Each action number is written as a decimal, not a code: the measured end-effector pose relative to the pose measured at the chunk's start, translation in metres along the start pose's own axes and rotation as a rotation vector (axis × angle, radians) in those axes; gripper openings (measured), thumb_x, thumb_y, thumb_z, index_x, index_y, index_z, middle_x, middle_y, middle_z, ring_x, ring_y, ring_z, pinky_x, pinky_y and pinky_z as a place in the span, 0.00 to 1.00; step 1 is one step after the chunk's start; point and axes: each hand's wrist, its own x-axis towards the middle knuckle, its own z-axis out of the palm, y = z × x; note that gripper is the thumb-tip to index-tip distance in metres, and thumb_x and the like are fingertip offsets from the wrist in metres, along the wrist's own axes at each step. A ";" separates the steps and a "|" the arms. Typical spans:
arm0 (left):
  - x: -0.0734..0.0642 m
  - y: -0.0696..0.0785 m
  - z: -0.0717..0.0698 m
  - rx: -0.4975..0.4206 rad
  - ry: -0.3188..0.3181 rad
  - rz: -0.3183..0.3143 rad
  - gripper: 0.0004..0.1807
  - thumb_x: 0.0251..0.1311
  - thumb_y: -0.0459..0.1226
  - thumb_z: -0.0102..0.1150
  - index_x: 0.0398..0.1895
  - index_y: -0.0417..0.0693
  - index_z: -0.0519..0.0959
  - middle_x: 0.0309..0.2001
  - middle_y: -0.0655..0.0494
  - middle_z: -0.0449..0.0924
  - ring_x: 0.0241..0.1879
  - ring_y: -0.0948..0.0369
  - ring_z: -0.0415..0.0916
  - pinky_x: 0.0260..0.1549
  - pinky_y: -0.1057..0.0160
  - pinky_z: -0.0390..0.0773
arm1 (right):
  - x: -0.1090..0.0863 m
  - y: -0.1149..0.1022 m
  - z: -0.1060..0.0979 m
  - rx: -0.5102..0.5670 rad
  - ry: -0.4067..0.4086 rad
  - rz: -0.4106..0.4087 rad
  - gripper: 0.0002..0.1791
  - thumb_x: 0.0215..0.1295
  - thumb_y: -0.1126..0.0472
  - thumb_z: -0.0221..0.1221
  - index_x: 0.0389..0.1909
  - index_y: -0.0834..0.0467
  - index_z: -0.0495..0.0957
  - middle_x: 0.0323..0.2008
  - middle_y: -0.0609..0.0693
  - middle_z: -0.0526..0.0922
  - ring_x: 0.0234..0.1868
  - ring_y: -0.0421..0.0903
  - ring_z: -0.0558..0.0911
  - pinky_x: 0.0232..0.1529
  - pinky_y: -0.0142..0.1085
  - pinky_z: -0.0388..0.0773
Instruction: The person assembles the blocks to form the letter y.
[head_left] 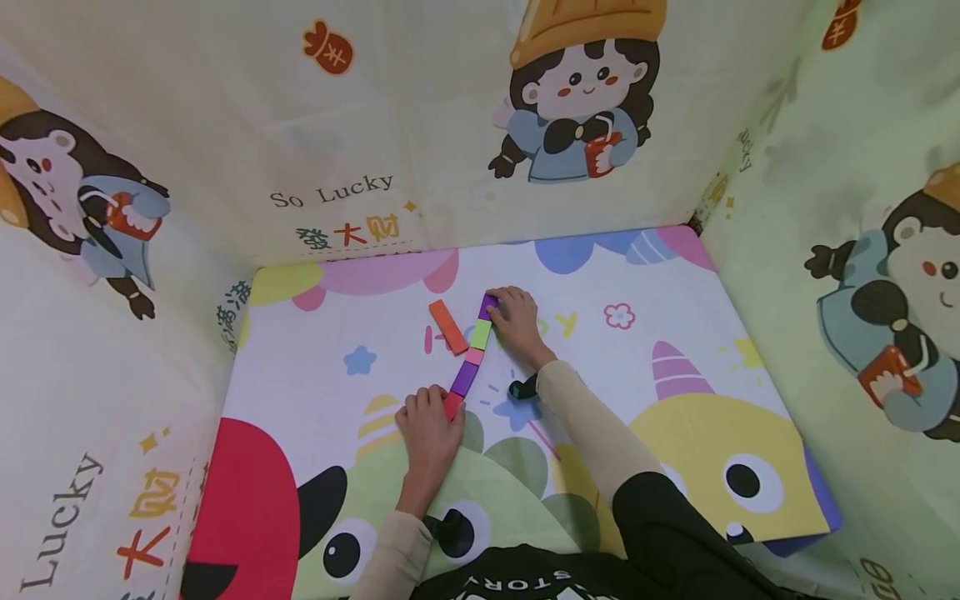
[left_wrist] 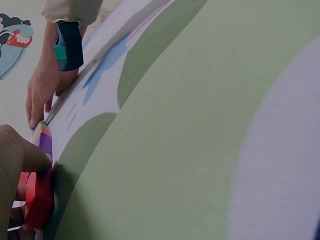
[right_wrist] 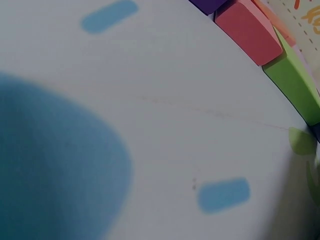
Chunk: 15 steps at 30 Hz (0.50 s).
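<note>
A slightly bent row of coloured blocks lies on the table cover. From its near end run a red block (head_left: 453,406), a purple block (head_left: 464,379), a pink block (head_left: 474,356), a green block (head_left: 481,334) and a second purple block (head_left: 487,306). My left hand (head_left: 432,429) pinches the red block, whose bright face (left_wrist: 39,200) shows below the thumb in the left wrist view. At the far end, my right hand (head_left: 517,321) holds the second purple block, its fingers curled about the end. The right wrist view catches the pink block (right_wrist: 248,32) and green block (right_wrist: 295,75), but not the right fingers.
Orange blocks (head_left: 447,327) lie end to end left of the row, their near end close to the pink block. Printed cloth walls (head_left: 450,125) enclose the back and sides of the cartoon-patterned table cover (head_left: 570,333). Dark straps (head_left: 522,388) sit at the wrists.
</note>
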 end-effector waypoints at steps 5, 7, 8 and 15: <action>0.001 0.000 0.000 -0.016 0.005 0.000 0.18 0.64 0.47 0.69 0.45 0.45 0.76 0.43 0.46 0.78 0.46 0.46 0.71 0.51 0.42 0.68 | 0.001 -0.001 0.000 -0.017 -0.005 0.009 0.22 0.80 0.52 0.54 0.70 0.51 0.74 0.70 0.54 0.75 0.78 0.56 0.62 0.81 0.57 0.47; 0.002 0.001 0.000 -0.023 0.001 0.006 0.18 0.64 0.47 0.69 0.45 0.45 0.76 0.42 0.46 0.78 0.46 0.46 0.72 0.51 0.42 0.68 | 0.002 0.001 0.000 -0.017 0.002 0.011 0.22 0.81 0.52 0.54 0.70 0.51 0.74 0.70 0.54 0.75 0.78 0.56 0.63 0.82 0.57 0.47; 0.003 0.001 0.000 -0.023 -0.003 0.009 0.18 0.64 0.47 0.69 0.45 0.45 0.76 0.42 0.46 0.78 0.46 0.46 0.72 0.51 0.42 0.68 | 0.002 0.002 0.000 -0.015 0.007 0.013 0.22 0.81 0.52 0.53 0.71 0.51 0.74 0.70 0.54 0.75 0.79 0.56 0.62 0.82 0.57 0.47; 0.015 -0.007 -0.010 -0.106 -0.086 0.000 0.17 0.68 0.50 0.63 0.46 0.47 0.79 0.38 0.50 0.80 0.41 0.48 0.75 0.49 0.43 0.71 | -0.003 0.013 -0.011 0.132 -0.003 0.020 0.26 0.81 0.57 0.50 0.75 0.58 0.68 0.73 0.58 0.72 0.79 0.57 0.63 0.82 0.52 0.49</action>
